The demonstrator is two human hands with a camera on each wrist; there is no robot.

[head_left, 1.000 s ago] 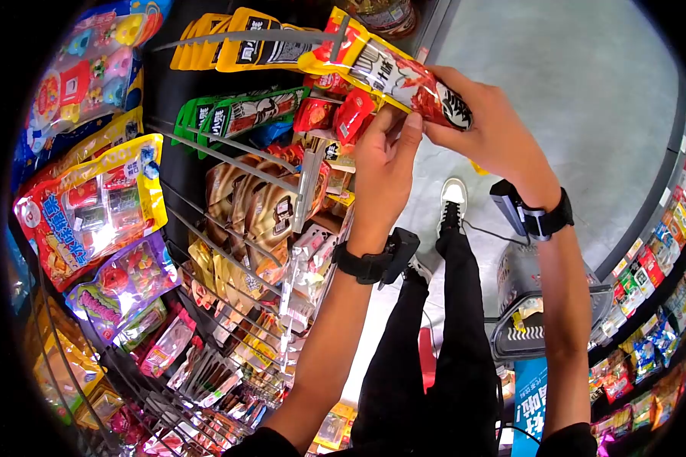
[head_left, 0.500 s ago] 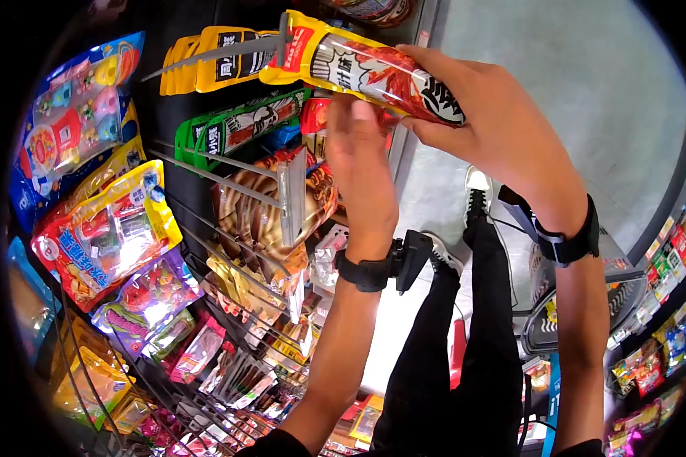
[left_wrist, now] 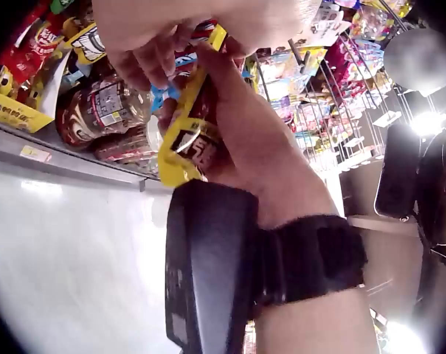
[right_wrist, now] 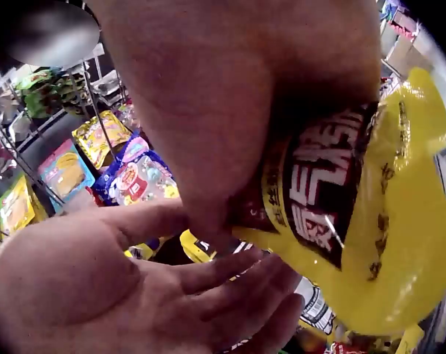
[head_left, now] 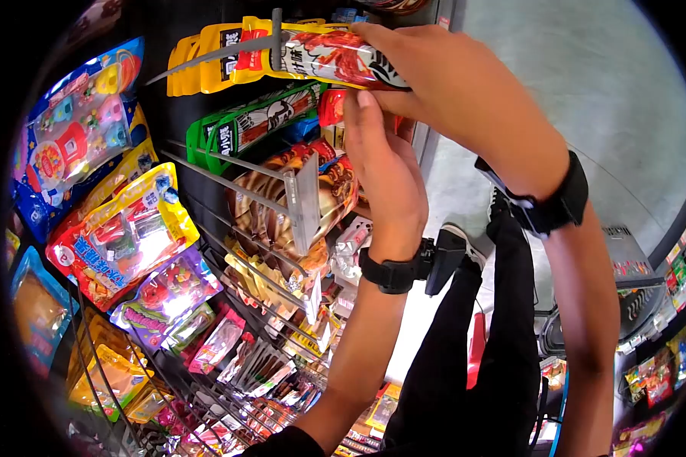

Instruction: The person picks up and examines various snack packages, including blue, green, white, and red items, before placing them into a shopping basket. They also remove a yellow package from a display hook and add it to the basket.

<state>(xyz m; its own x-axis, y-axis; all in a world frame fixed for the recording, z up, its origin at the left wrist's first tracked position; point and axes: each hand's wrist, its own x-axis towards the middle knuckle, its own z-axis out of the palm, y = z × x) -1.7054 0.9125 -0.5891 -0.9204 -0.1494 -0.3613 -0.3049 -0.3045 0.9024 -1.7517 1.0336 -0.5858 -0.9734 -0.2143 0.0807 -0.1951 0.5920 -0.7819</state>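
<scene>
A yellow-edged snack packet (head_left: 331, 57) with a red picture lies along a metal hook (head_left: 276, 46), its left end among other yellow packets (head_left: 206, 61). My right hand (head_left: 465, 99) grips the packet's right end from above, thumb below. Just under the packet, my left hand (head_left: 389, 167) is raised with fingers fairly straight, the tips near its lower edge. The right wrist view shows the packet's yellow end (right_wrist: 407, 221) beside the right hand (right_wrist: 208, 96), and the left hand's (right_wrist: 134, 287) extended fingers. Whether the left fingers touch the packet is unclear.
Green packets (head_left: 267, 122) hang below the yellow ones. Metal rods and a clear tag holder (head_left: 303, 206) jut out under them. Colourful bags (head_left: 129, 236) hang at left. A grey basket (head_left: 633, 305) stands on the floor at right.
The right hand has moved the packet left, along the hook towards the other yellow packets. The left hand came off the packet's underside, moved left, then slightly right with the view.
</scene>
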